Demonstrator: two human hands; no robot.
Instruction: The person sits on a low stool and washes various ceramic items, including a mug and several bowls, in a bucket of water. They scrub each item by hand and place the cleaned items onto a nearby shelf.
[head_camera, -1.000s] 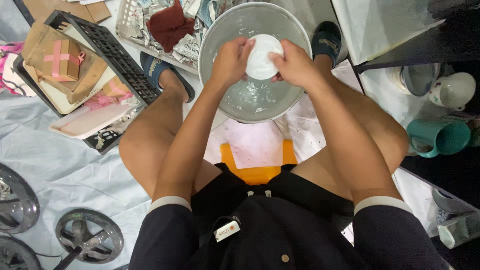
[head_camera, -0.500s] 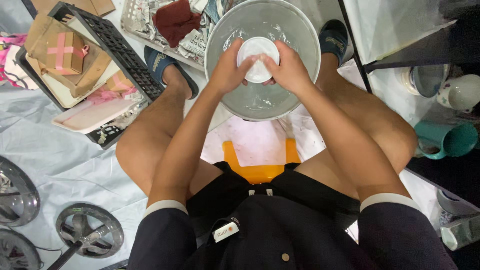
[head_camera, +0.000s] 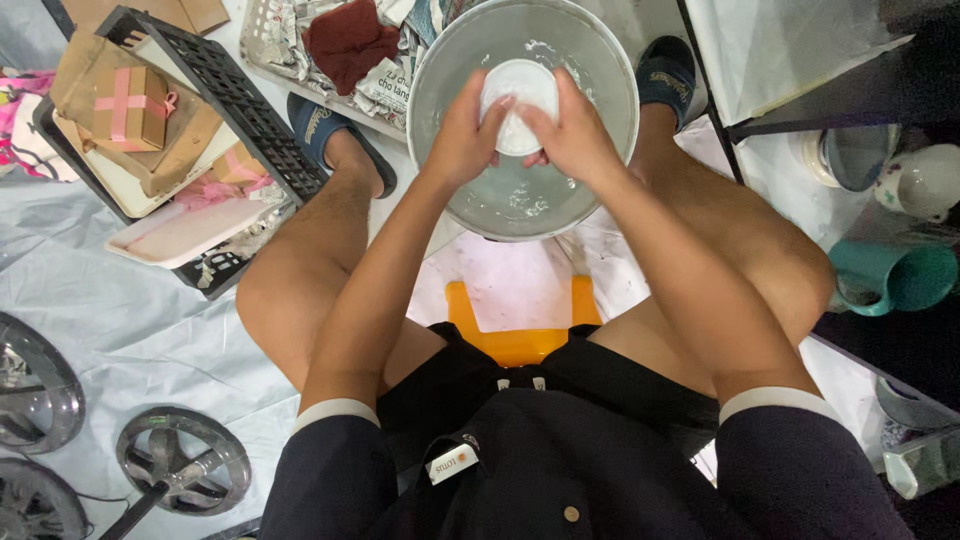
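Grip, left: your left hand (head_camera: 462, 135) is curled around the left rim of a small white bowl (head_camera: 520, 100), fingers grasping it.

Grip, right: your right hand (head_camera: 572, 135) clasps the same bowl from the right, fingertips over its near edge.

White bowl: held between both hands, tilted with its open side facing up toward you, above the middle of a large metal basin (head_camera: 600, 60). Whether it touches the basin you cannot tell.

Metal basin: round, grey, on the floor between your feet; shallow water with white suds lies in the bottom.

Orange stool (head_camera: 520, 335): under you, seen between your knees.

White basket (head_camera: 262, 35): beyond your left foot, holding crumpled newspaper and a dark red cloth (head_camera: 345, 40).

Black crate (head_camera: 235, 100): to your left, tipped, holding brown paper packages, one tied with pink ribbon, and a flat white tray.

Shelf (head_camera: 800, 110): to your right, dark frame; beside it stand a teal mug (head_camera: 900, 280) lying on its side, a white cup (head_camera: 920, 180) and a grey bowl.

Metal fan grilles (head_camera: 185, 460): round, on the grey sheet at lower left.
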